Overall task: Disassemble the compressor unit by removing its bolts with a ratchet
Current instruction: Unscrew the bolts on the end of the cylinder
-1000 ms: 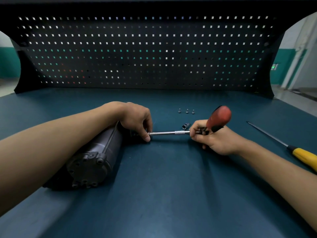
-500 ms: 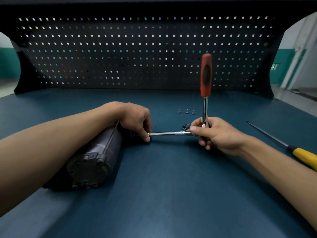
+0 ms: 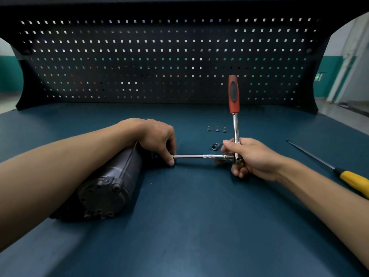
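A pegboard (image 3: 159,56) walls off the far edge of the bench (image 3: 189,226), whose near half lies open. The compressor unit (image 3: 111,182) lies on its side left of centre, its far end hidden under the left hand (image 3: 157,136), which pinches the extension bar (image 3: 195,156). The right hand (image 3: 253,156) grips the ratchet (image 3: 236,126) at its head, handle upright. Three bolts (image 3: 217,129) and a socket (image 3: 215,146) sit behind; a screwdriver (image 3: 351,179) is cut off at the right edge.

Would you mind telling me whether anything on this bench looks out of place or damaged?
Nothing stands out. The compressor lies on its side, three bolts stand in a row, and a spare socket and a yellow-handled screwdriver lie loose on the bench.
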